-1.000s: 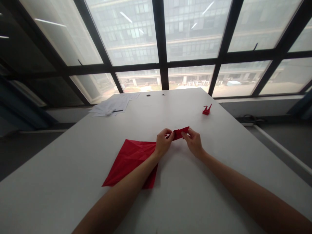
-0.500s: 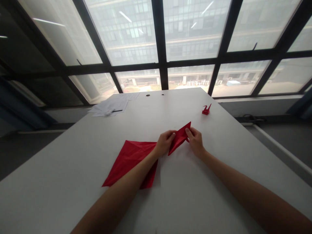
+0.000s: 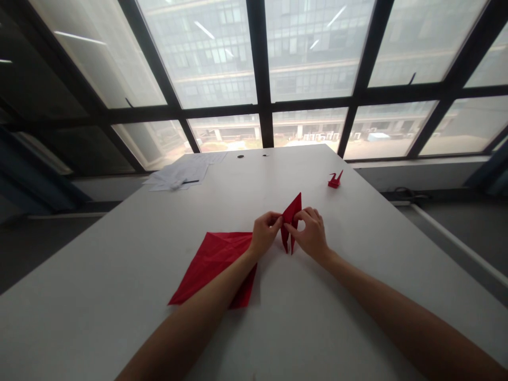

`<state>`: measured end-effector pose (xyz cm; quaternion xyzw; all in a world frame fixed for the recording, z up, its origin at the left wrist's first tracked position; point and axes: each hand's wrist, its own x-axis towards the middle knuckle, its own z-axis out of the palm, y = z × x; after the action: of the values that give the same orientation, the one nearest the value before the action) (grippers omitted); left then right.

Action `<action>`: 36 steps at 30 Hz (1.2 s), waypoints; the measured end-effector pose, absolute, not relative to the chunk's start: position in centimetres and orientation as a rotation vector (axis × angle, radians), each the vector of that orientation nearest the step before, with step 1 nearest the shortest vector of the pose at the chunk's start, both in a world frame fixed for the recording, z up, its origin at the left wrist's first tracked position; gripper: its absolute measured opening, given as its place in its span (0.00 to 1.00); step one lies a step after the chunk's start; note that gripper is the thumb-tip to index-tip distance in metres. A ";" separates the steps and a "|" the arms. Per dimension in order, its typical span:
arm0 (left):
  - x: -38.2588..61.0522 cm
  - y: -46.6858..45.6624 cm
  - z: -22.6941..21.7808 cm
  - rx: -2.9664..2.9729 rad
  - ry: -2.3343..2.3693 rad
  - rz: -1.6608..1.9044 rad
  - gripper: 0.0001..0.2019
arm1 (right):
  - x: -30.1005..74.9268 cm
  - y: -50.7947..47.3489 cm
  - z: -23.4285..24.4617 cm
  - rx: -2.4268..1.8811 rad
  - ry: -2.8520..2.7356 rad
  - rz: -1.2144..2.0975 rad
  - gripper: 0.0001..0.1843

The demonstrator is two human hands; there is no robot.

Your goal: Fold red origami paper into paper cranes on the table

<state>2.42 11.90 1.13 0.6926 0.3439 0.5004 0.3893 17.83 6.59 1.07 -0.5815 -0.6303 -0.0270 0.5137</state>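
A small folded red paper piece [image 3: 291, 219] stands nearly upright over the white table [image 3: 341, 296], its point up. My left hand [image 3: 262, 236] pinches its left side and my right hand [image 3: 310, 233] pinches its right side, both closed on it. A large creased red paper sheet [image 3: 214, 264] lies flat on the table under my left forearm. A finished small red paper crane [image 3: 334, 180] sits farther back on the right.
A stack of white papers with a dark pen [image 3: 180, 173] lies at the table's far left corner. Two small dark round things [image 3: 240, 156] sit near the far edge. Large dark-framed windows rise behind the table. The floor drops away on both sides.
The folded red piece has turned from lying sideways between my hands to standing almost upright. My hands have drawn closer together around it.
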 end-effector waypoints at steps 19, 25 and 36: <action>2.3 13.0 0.1 1.623 0.741 1.194 0.11 | 18.4 6.7 0.9 -1.527 -1.599 -0.009 0.04; 2.3 13.1 0.2 1.598 0.712 1.174 0.11 | 18.7 7.6 0.1 -1.375 -1.428 0.339 0.05; 2.6 12.3 0.3 1.663 0.870 1.271 0.07 | 19.2 8.6 -0.7 -1.242 -1.191 0.506 0.12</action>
<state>2.61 12.34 0.28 0.6645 0.3478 0.5080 0.4236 19.22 8.61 -0.72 -0.5411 -0.5190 0.2204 0.6239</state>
